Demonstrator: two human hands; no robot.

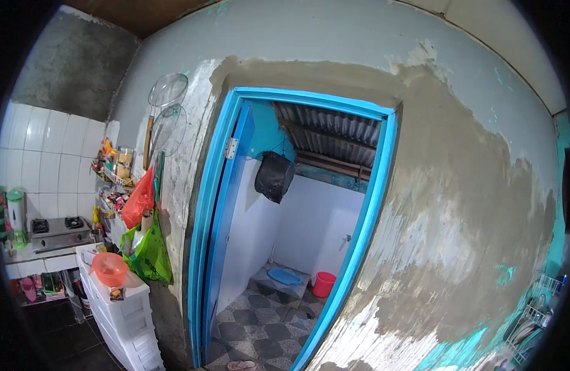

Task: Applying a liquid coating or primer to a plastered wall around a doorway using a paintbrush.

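Neither my left hand nor my right hand shows in the head view. In front of me stands a doorway with a bright blue frame (310,99). Its blue door (230,185) is swung inward along the left side. Inside, a black plastic bag (274,176) hangs high near the left wall. A blue squat toilet (285,276) is set in a raised tiled step, with a red bucket (324,284) to its right. Around the frame, the wall (458,185) carries patchy grey plaster over worn paint.
Left of the doorway stands a white drawer cabinet (129,318) with an orange basin (109,269) on top. Red (140,198) and green (154,253) plastic bags hang above it, below wire strainers (168,91). A stove (61,236) sits far left; a wire rack (525,331) is lower right.
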